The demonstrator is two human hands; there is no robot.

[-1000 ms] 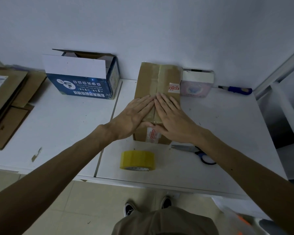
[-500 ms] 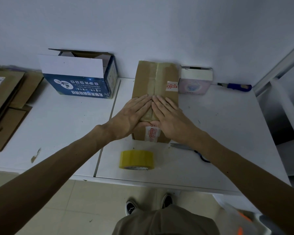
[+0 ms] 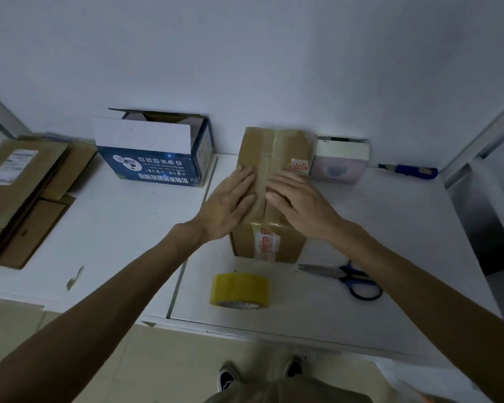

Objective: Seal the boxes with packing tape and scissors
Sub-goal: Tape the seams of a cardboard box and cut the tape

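Left hand (image 3: 230,205) and right hand (image 3: 300,205), fingers straight, press flat on the brown box (image 3: 285,146) on the table (image 3: 390,228), gripping nothing. They've slid apart now, taped seam (image 3: 262,193) showing between; tape roll (image 3: 239,289) and scissors (image 3: 346,276) lie in front.

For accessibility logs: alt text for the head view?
The left hand and right hand press flat on the taped top of a brown box on a white table. A yellow tape roll and scissors lie in front; an open blue box stands further left.
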